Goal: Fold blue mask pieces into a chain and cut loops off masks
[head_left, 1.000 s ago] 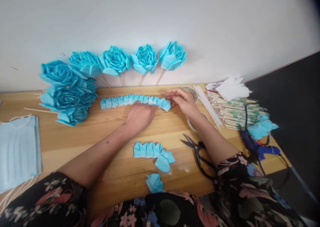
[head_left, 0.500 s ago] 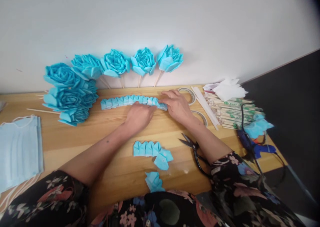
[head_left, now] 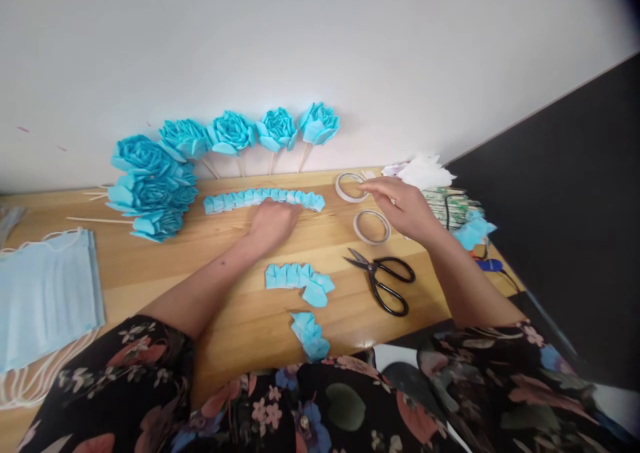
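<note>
A long row of folded light-blue paper petals (head_left: 235, 200) lies across the wooden table. Curled fingers of my left hand (head_left: 274, 223) press on its lower edge right of the middle; the fingertips are partly hidden. My right hand (head_left: 404, 206) hovers by two rolls of tape, fingers stretched out over the upper tape roll's (head_left: 341, 190) right side, thumb a little apart. I see nothing held in it. The second tape roll (head_left: 357, 230) lies just below. A white strip (head_left: 369, 174) is mostly covered by this hand. Nearer me are a short petal row (head_left: 287, 276) and black-handled scissors (head_left: 385, 280).
Finished blue paper flowers (head_left: 233, 133) on sticks lean on the wall, with more piled at left. Blue face masks (head_left: 50, 300) lie at the left edge. Wrapped chopsticks (head_left: 457, 206), white paper (head_left: 425, 172) and a blue tool (head_left: 490, 265) with a cord sit at right. A loose petal cluster (head_left: 310, 336) is close to me.
My right hand has left the right end of the petal row and moved right to the tape rolls. My left hand stays on the row. The view has shifted, and the scissors are now uncovered.
</note>
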Motion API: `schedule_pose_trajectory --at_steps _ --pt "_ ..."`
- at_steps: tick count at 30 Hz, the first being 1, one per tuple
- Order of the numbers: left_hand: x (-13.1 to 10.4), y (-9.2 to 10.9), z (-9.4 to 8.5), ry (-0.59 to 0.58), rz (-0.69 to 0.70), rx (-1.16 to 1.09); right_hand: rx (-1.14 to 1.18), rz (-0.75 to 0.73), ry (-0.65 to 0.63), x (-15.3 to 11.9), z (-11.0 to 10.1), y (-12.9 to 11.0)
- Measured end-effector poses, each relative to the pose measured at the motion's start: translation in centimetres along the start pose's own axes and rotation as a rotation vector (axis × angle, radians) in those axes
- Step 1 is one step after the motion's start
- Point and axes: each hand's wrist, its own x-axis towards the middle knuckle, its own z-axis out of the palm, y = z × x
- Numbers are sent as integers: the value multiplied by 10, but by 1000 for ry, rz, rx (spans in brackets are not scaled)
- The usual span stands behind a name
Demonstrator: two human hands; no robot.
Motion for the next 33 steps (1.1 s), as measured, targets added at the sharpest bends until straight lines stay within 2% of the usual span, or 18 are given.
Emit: schedule_pose_trajectory --at_steps 4,7,11,16,20,26,29,33 --pt "-1 -1 -3 -44 -53 6 11 81 54 -49 -5 -9" --pt "-2 -3 -3 -49 -121 -47 48 152 87 -89 -7 -34" --pt "-4 -5 -3 -38 -196 -145 120 201 -40 -139 -3 -78" --pt "-2 -2 -5 -51 -193 -148 63 143 -161 -176 29 -114" --pt "-7 -2 -7 -48 -203 -105 -35 60 -228 -179 59 -133" --pt "-27 -11 -14 -36 -269 -90 -53 -118 -262 -162 98 -153" --pt "-33 -15 -14 -28 -299 -107 22 -222 -259 -149 99 -157" --pt "-34 -16 -13 -33 -277 -114 103 -191 -119 -137 75 -143"
